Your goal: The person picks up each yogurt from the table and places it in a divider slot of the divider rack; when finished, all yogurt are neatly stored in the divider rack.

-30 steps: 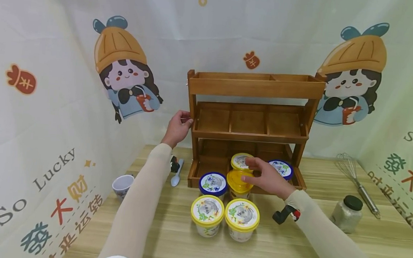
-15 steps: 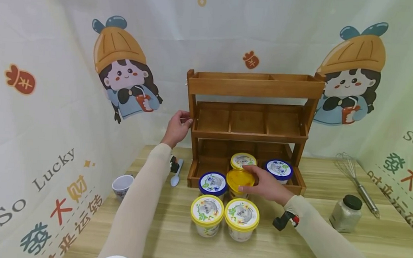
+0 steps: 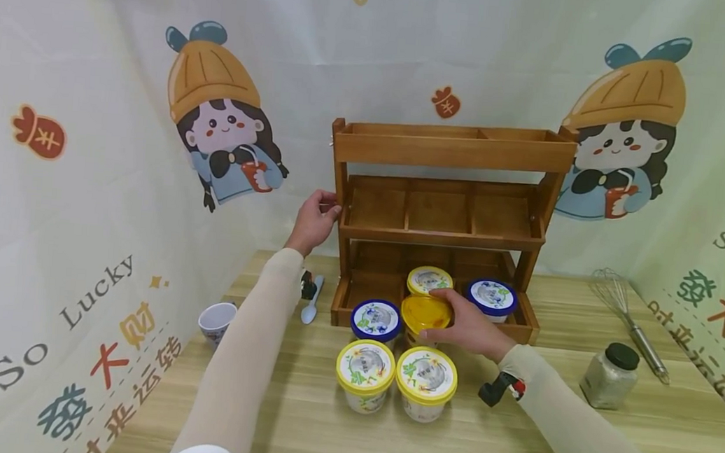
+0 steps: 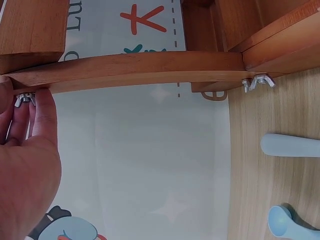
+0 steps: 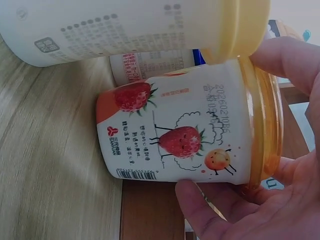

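Observation:
My left hand (image 3: 328, 211) grips the left post of the three-tier wooden rack (image 3: 450, 152); in the left wrist view its fingers (image 4: 42, 112) lie against the post beside a wing nut (image 4: 22, 99). My right hand (image 3: 457, 321) holds a yellow-lidded strawberry cup (image 3: 424, 314) in front of the rack's bottom shelf. The right wrist view shows the strawberry cup (image 5: 182, 135) with my thumb (image 5: 200, 205) and fingers round its lid end. A yellow-lidded cup (image 3: 429, 280) and a blue-lidded cup (image 3: 491, 296) sit on the bottom shelf. A second blue-lidded cup (image 3: 376, 317) and two yellow-lidded cups (image 3: 365, 367) (image 3: 426, 375) stand on the table.
A whisk (image 3: 627, 319) and a black-capped jar (image 3: 609, 376) lie right of the rack. A pale blue spoon (image 3: 311, 304) and a small white cup (image 3: 217, 323) are on the left. Printed cloth walls close in the wooden table (image 3: 512, 433) on three sides.
My right hand has come down from above the strawberry cup and closed round it, and the tilted lid now sits level. My left hand has stayed on the rack post.

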Demonstrator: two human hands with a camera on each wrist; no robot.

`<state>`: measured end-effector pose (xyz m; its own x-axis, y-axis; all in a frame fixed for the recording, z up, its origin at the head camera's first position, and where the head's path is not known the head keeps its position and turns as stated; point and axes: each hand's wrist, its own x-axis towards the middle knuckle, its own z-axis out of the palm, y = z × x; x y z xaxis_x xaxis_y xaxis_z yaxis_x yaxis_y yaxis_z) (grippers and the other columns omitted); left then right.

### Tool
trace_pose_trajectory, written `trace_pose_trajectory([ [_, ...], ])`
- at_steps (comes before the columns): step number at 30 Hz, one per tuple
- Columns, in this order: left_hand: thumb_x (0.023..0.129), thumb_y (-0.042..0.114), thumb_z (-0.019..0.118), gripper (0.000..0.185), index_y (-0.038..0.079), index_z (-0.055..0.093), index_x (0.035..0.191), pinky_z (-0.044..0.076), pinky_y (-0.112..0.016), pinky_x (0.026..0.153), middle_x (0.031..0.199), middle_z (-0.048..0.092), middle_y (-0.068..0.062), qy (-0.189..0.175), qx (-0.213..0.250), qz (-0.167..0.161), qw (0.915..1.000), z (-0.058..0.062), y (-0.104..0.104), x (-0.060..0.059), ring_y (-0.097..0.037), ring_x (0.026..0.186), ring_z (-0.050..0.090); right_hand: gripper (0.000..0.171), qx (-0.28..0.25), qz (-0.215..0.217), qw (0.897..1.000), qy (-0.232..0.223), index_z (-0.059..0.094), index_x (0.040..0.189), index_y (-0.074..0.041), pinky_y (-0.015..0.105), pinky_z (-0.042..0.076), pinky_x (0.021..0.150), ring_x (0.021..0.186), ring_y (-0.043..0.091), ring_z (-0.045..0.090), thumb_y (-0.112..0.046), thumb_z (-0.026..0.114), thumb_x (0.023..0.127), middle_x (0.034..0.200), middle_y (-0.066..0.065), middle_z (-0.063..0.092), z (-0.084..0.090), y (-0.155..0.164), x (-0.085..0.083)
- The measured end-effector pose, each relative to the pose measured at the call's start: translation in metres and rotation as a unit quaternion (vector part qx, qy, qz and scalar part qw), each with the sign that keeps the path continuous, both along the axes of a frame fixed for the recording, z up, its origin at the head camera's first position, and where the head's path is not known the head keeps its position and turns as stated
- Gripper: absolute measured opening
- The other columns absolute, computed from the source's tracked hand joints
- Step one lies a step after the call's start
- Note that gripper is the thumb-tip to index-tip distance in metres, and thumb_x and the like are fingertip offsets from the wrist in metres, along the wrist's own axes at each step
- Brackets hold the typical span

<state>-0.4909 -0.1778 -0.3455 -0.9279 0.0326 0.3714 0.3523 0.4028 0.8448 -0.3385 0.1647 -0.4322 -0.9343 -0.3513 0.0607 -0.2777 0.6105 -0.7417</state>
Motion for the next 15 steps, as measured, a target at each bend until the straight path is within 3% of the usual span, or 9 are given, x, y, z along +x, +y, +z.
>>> trace_pose_trajectory([
  [8, 0.11, 0.016, 0.057, 0.033, 0.004, 0.055, 0.141, 0.055, -0.048, 0.109, 0.141, 0.061, -0.017, 0.0, -0.005, 0.003, 1.0, 0.002, 0.002, 0.003, -0.033, 0.134, 0.059, 0.09, -0.014, -0.007, 1.0, 0.003, 0.043, 0.158, -0.009, 0.056, 0.05, 0.115, 0.128, 0.036, 0.06, -0.041, 0.087, 0.087, 0.152, 0.02, 0.053, 0.002, 0.004, 0.001],
  [15, 0.11, 0.015, 0.057, 0.033, 0.004, 0.055, 0.141, 0.054, -0.049, 0.11, 0.141, 0.061, -0.017, -0.003, -0.003, 0.009, 1.0, 0.002, 0.002, 0.004, -0.033, 0.134, 0.058, 0.087, -0.05, 0.003, 0.999, 0.01, 0.042, 0.157, -0.01, 0.055, 0.053, 0.113, 0.129, 0.037, 0.06, -0.038, 0.087, 0.087, 0.15, 0.02, 0.055, 0.017, 0.008, 0.006],
])
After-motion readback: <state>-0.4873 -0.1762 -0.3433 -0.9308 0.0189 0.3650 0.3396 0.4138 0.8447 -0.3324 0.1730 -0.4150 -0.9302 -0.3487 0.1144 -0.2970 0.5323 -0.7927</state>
